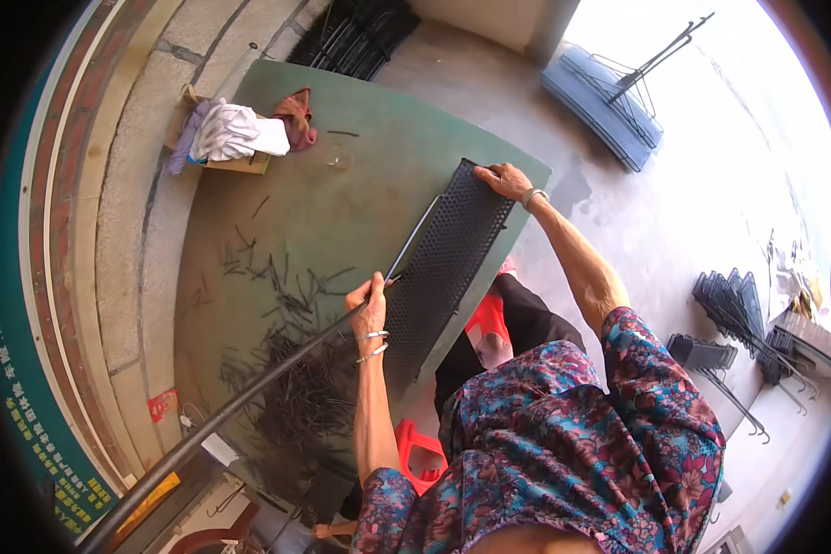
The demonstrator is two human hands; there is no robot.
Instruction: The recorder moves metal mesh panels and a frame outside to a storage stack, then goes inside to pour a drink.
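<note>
A long black perforated metal mesh panel (448,249) with raised edges lies slantwise along the right side of the green table (360,120). My right hand (505,181) is closed on the panel's far end, thumb and fingers at its corner. Nearer to me, my left hand (369,305) is wrapped round a long dark metal rod (249,397) beside the panel's left edge. The rod runs from the lower left up to my fist. Past the fist, a thinner shiny length continues along the panel's edge; my fingers hide how the two join.
A heap of thin black strips (295,388) covers the table's near left. White cloths (226,129) lie in a box at its far left. A red stool (422,457) stands beside me. Stacked black racks (734,309) and a grey-blue panel stack (609,106) rest on the floor at right.
</note>
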